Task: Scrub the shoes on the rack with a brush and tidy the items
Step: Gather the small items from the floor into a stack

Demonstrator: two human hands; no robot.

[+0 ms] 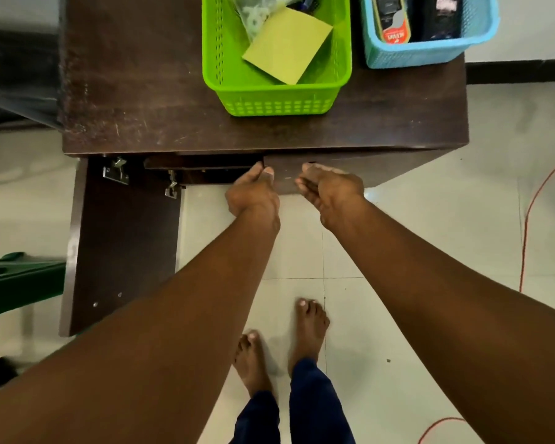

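Nearest the camera are two bare feet [282, 344] on pale floor tiles [430, 315], below dark blue trouser legs [318, 408]. An orange cable [526, 219] runs along the floor on the right. Two bare forearms reach forward to the front of a dark wooden cabinet [141, 107].

The left hand [253, 193] has its fingers curled over the edge of the closed right-hand cabinet door [350, 171], thumb tip against the door's face. The right hand [330, 190] sits just beside it at the same door, fingers loosely curled; whether they grip anything I cannot tell. The left-hand door [122, 245] hangs open, showing two metal hinges [116, 171].

No shoes or brush can be made out; the inside of the cabinet is dark.

Further off, on the cabinet top, stand two plastic baskets, well beyond both hands. The green basket [276, 100] holds one yellow-green sheet [285, 46] and a clear bag. The blue basket [430, 56], just beside it to the right, holds dark items and a red-labelled tin [394, 27], possibly shoe polish.
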